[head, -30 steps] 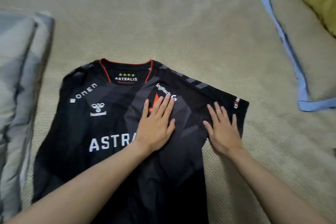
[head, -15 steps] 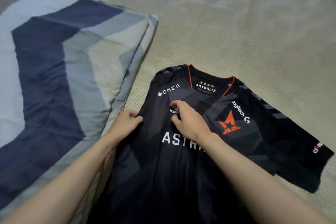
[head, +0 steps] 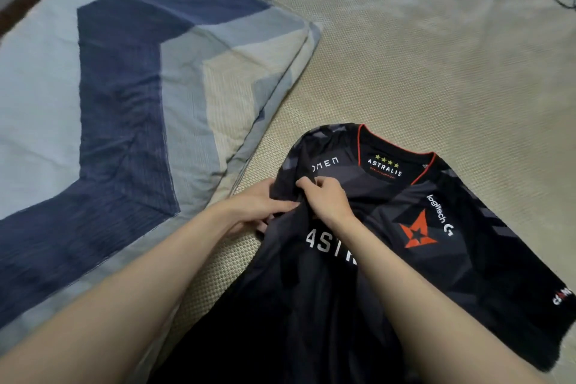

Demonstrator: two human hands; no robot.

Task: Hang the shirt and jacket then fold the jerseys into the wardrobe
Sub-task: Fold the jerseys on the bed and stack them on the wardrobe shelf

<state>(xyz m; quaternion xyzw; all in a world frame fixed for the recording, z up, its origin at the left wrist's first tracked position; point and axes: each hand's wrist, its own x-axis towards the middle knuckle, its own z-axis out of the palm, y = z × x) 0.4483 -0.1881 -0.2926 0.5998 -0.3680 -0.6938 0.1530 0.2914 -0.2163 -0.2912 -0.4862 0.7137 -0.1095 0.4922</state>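
On the beige mat [head: 405,56], both hands [head: 299,199] pinch the jersey [head: 389,259] sleeve at nine o'clock, probably to fold it inward.

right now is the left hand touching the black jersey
Touching. The head view shows the left hand gripping a bunched fold of the jersey at its sleeve side, next to the right hand.

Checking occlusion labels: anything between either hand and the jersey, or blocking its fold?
Nothing visible. Both the left hand and right hand already grip the jersey at its left sleeve side. It lies on the mat; the quilt sits beside it, apart. The wardrobe is out of view.
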